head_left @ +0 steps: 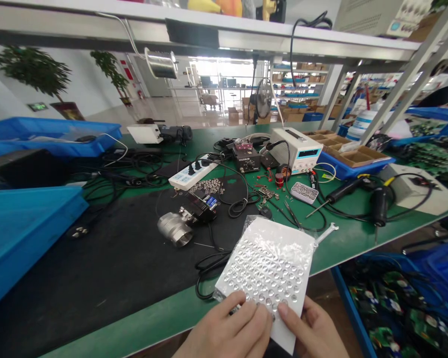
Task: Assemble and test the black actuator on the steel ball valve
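L to R: metal pipe fitting (174, 229) on black mat (82, 278); L hand (241, 323), fingers curled onto the lower part of the dome sheet (272, 258), grip unclear; sheet over bench (149, 323) edge; R hand (309, 325) pinching its lower R side, thumb on top. Step, prob.: working at the clear domes; next move calls for a steady R hold.

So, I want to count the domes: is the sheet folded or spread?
Spread: the sheet shows a flat face with rows of clear domes, no fold visible; the left hand hides part.
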The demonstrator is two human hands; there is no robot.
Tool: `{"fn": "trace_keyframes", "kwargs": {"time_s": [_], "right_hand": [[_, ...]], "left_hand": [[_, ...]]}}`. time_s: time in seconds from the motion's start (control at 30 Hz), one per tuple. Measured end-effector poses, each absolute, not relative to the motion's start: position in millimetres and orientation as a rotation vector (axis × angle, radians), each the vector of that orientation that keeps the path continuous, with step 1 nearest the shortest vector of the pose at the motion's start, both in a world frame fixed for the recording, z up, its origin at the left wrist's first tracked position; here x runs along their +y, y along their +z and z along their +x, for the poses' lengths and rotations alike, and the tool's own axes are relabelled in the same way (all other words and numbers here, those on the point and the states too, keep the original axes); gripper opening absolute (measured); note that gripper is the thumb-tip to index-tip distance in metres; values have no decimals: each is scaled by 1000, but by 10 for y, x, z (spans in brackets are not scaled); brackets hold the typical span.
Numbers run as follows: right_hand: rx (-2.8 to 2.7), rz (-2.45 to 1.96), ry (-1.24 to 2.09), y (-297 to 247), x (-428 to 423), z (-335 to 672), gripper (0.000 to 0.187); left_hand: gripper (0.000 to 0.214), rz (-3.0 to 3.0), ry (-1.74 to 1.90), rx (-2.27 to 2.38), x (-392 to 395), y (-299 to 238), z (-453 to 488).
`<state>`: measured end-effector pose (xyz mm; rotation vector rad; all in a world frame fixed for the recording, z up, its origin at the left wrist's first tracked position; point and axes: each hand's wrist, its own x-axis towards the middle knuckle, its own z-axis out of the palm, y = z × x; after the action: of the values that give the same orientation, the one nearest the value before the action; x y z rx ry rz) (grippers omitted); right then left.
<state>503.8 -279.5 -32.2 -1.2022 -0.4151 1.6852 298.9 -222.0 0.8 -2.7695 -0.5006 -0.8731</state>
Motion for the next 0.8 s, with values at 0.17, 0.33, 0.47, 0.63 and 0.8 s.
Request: {"fn": "trace_keyframes", "kwargs": {"time_s": [0.17,0.33,0.47,0.63,0.8], "right_hand": [[-447,-1212,1686,-332,-2795,5026,55],[-668,-1340,1581,-274,-2771,5044,55],[-681,-1402,1562,-155,-2748,5036,57],[-645,-1413,1544,-138,-2738,5009,56],[-488,-1397,1515,-134,-2754,4925,59]], "left_hand": [[11,-2783,-907,-584,-2188,42,3053],[8,-2934,-888,-797,-2117,94,3140],[9,-2947,-797,-910,-2086,174,3177],[5,-2891,-836,-921,-2134,177,3155],[14,-2623,-1295,-1201,-2404,110,3160]]}}
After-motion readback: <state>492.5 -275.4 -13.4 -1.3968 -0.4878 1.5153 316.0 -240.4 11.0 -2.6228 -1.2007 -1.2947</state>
